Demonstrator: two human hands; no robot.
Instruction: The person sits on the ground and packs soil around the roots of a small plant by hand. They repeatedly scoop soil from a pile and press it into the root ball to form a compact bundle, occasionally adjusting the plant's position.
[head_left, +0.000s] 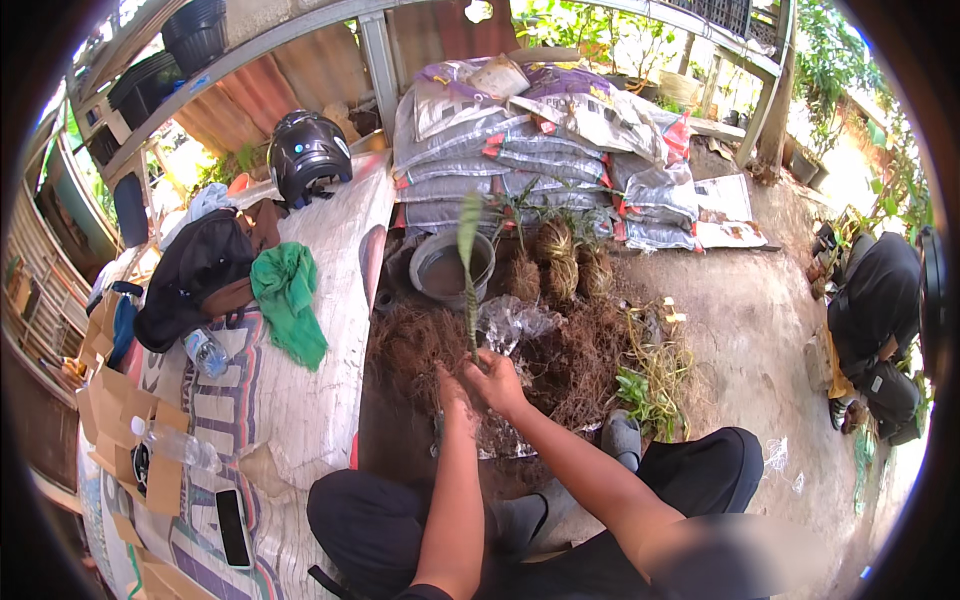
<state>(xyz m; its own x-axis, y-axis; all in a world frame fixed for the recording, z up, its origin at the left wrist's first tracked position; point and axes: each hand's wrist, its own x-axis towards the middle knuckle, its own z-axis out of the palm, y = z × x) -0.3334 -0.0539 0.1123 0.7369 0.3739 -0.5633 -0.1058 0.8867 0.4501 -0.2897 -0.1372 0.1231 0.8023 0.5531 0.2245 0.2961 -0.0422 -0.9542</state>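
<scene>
A single long mottled green leaf, like that of a snake plant (469, 262), stands upright with its lower end in my right hand (493, 381). My left hand (452, 391) is close beside it, near the leaf's base; whether it grips anything is hard to tell. Brown root fibre (412, 349) lies heaped beneath and around both hands. Crumpled clear plastic (514, 321) is just beyond them, and a round grey basin (452, 268) with dark contents stands farther off. Several fibre-wrapped root balls (561, 262) with green leaves stand right of the basin.
Stacked filled sacks (540, 161) rise at the back. On the sack-covered surface at left lie a black helmet (307, 156), a green cloth (289, 300), plastic bottles (180, 448) and a phone (234, 528). Pulled plants (660, 367) lie right of the roots. Another person (877, 315) crouches at far right.
</scene>
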